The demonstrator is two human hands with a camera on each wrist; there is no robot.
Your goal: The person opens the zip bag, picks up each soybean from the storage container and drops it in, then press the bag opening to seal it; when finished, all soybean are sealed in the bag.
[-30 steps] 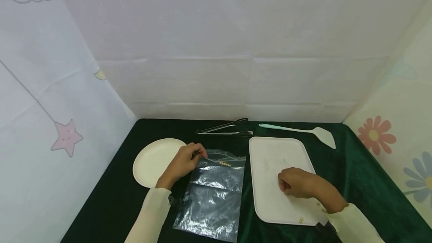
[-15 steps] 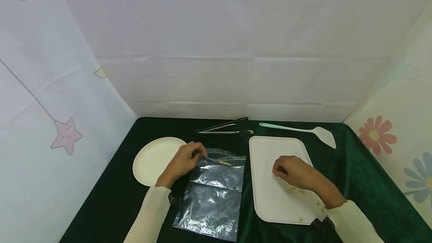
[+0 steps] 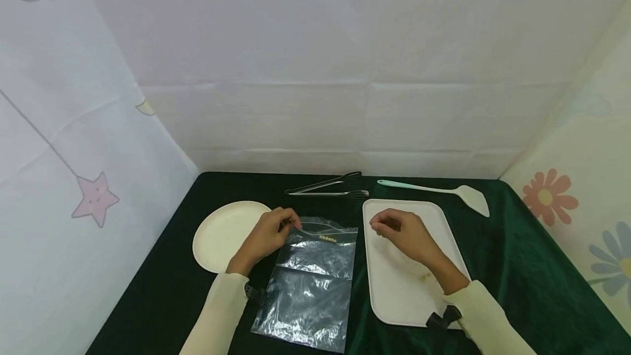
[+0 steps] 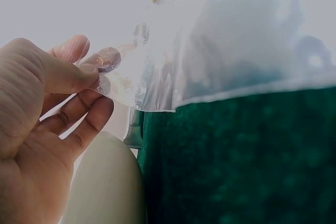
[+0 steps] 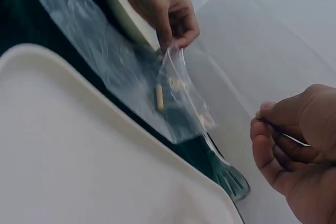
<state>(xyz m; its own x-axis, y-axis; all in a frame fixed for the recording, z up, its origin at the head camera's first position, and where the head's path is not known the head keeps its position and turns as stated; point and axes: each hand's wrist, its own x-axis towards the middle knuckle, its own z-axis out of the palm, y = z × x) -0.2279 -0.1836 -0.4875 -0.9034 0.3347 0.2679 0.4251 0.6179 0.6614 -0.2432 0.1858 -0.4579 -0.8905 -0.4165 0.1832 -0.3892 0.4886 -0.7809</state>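
Note:
My left hand [image 3: 268,233] pinches the top left corner of a clear zip bag [image 3: 315,295], with thumb and fingertips on the film in the left wrist view. The bag lies flat on the dark green cloth, its mouth slightly lifted. A short row of small pale yellow bean-like pieces [image 3: 327,239] shows near its mouth. Over the upper left of a white tray [image 3: 394,303], my right hand [image 3: 406,237] is raised. Its thumb and index finger pinch one small pale bean-like piece [image 5: 258,114]. Several similar pieces [image 3: 425,277] lie on the tray, partly hidden by the right arm.
A cream oval plate [image 3: 217,240] sits left of the bag, partly behind the left hand. Metal tongs [image 3: 327,194] lie behind the bag. A white spatula [image 3: 472,199] with a pale green handle lies behind the tray. Cloth-hung walls stand around the table.
My right hand has risen from the tray's middle and moved left and away from me, toward the bag, its thumb and index finger together. The left hand and bag have stayed in place.

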